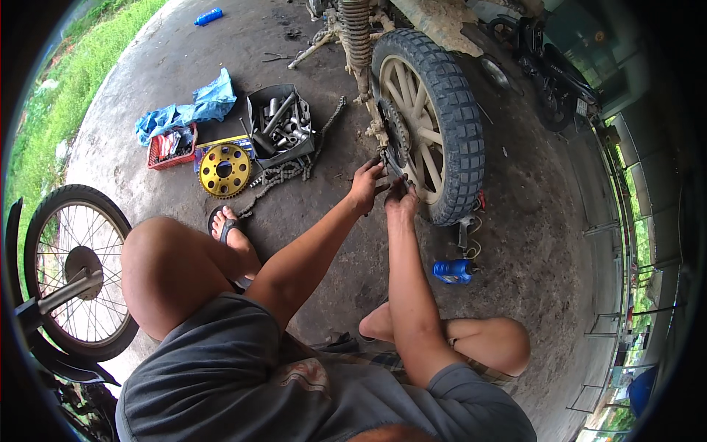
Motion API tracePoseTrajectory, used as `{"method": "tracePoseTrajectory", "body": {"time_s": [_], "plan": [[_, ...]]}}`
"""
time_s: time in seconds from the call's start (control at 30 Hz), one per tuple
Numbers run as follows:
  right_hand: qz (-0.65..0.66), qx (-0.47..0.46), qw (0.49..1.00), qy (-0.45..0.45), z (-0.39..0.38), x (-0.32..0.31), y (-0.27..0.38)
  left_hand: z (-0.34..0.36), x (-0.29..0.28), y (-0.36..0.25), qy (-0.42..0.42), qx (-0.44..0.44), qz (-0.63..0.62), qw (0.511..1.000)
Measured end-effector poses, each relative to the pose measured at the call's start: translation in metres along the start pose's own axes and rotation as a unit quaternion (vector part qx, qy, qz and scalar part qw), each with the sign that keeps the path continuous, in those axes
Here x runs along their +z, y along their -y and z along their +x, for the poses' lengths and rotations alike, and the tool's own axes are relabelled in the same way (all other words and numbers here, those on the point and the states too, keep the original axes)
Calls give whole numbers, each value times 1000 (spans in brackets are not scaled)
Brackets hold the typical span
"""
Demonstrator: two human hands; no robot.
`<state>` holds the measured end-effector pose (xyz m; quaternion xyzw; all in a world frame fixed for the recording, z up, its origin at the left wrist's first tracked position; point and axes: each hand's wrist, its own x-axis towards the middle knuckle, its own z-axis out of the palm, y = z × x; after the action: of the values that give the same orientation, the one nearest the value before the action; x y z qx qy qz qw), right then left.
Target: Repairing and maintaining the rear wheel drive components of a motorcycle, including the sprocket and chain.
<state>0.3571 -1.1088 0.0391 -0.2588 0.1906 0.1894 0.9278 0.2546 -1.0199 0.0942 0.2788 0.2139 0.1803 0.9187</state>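
Observation:
Both my arms reach forward to the rear wheel point(432, 156) of a muddy motorcycle, which has a knobby tyre and pale cast spokes. My left hand point(365, 187) is closed at the lower edge of the dark rear sprocket point(398, 132), below the swingarm end. Beside it, my right hand point(401, 199) has its fingers bent in against the sprocket's lower rim, close to the tyre. What lies between the fingers of either hand is too small and dark to name. A coil spring shock absorber point(355, 33) stands above the wheel hub.
Left of the wheel lie a gold sprocket point(210, 182), a loose drive chain point(280, 174), a tool box point(262, 152) of sockets, a red basket point(174, 161) and a blue plastic bag point(213, 99). A blue bottle point(451, 272) lies right; another motorcycle's wheel point(46, 325) stands far left.

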Motion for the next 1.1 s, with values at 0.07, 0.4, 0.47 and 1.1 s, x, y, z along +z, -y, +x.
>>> {"method": "tracePoseTrajectory", "body": {"time_s": [0.07,0.4,0.47,1.1], "plan": [[-11,15,1000,-13,10,-3,1,0,-2,1,4,-2,9,1000],[-46,50,998,-5,28,-17,10,-7,-5,1,27,3,45,999],[-31,53,998,21,25,-15,12,-8,-5,2,15,-2,60,998],[-86,-122,988,24,-33,30,10,-13,4,-3,26,7,45,999]]}}
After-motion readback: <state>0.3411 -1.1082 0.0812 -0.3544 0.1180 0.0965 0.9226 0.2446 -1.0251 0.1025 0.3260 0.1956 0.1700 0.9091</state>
